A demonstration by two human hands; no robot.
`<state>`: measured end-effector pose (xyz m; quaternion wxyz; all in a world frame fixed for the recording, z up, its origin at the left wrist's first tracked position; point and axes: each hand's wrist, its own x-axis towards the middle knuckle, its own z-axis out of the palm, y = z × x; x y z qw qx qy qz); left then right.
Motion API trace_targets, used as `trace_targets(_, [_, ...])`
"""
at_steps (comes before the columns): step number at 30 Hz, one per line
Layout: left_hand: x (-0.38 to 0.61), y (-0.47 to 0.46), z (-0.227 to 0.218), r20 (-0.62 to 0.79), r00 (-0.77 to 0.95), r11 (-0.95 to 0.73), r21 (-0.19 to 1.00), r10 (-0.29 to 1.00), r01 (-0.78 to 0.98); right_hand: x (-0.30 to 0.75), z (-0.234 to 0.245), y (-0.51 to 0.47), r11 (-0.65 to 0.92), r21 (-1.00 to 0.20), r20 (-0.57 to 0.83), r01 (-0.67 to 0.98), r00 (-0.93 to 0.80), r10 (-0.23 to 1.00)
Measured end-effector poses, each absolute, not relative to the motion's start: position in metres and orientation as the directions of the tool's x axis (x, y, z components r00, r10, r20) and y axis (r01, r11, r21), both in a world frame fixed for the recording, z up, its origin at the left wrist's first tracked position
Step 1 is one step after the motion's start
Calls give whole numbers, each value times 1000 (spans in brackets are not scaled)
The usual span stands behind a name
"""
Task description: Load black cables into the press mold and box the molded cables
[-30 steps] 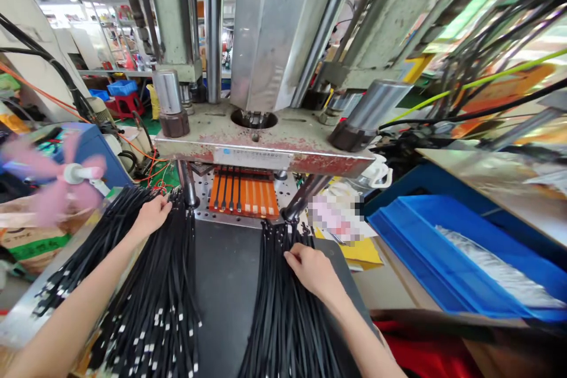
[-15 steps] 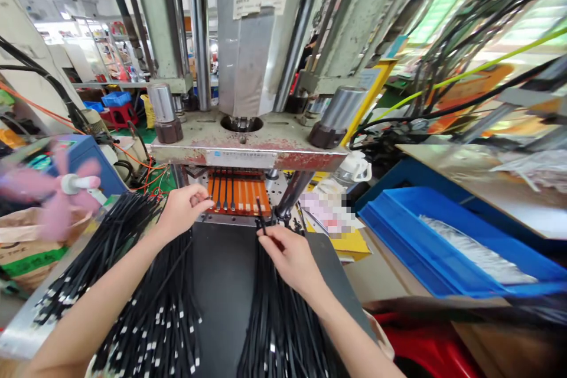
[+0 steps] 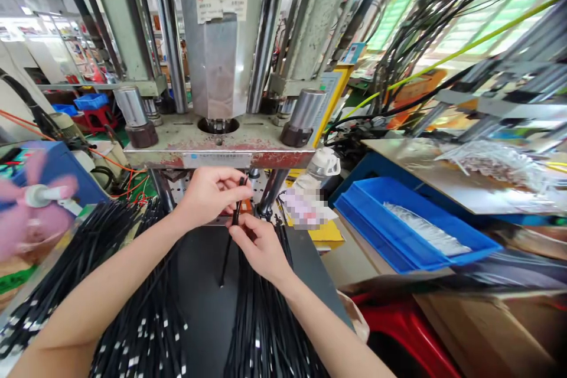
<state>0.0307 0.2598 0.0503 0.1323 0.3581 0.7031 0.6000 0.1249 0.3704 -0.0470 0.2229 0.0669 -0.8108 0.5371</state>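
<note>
My left hand (image 3: 212, 192) and my right hand (image 3: 257, 245) meet in front of the press, both pinching one thin black strap (image 3: 229, 242) that hangs down over the dark mat (image 3: 204, 295). The left fingers grip its top end, the right fingers hold it just below. A bundle of black straps (image 3: 270, 331) lies under my right wrist. Another pile of black straps with white tags (image 3: 133, 331) lies under my left forearm. Behind my hands is the press plate (image 3: 217, 150); the orange fixture under it is almost hidden by my hands.
A pink fan (image 3: 31, 204) spins at the left. A blue tray (image 3: 411, 230) with pale parts sits at the right, beside a white bottle (image 3: 321, 168) and yellow papers (image 3: 328, 230). A red stool (image 3: 398, 336) stands at lower right. Cables hang at upper right.
Both hands left the strap piles and came together at the press front. The right hand picked a strap from its bundle and the left hand took hold of its top end. The view shifted right.
</note>
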Motion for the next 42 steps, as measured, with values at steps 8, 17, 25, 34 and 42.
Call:
trace_targets(8, [9, 264, 79, 728, -503, -69, 597, 466, 799, 70, -79, 389, 630, -745, 360, -219, -927, 104])
trace_targets(17, [-13, 236, -25, 386, -426, 274, 390, 818, 879, -2, -63, 418, 676, -734, 294, -69, -929, 225])
trace_targets(25, [-14, 223, -59, 62, -319, 315, 71, 946, 947, 0, -72, 419, 763, -637, 342, -109, -927, 154])
trace_targets(34, [-91, 287, -51, -48, -588, 590, 106, 807, 801, 5, -76, 417, 862, -503, 307, 65, -918, 249])
trace_targets(42, [-108, 311, -43, -36, -666, 663, 151, 745, 733, -3, -73, 419, 833, -552, 289, 43, -927, 239])
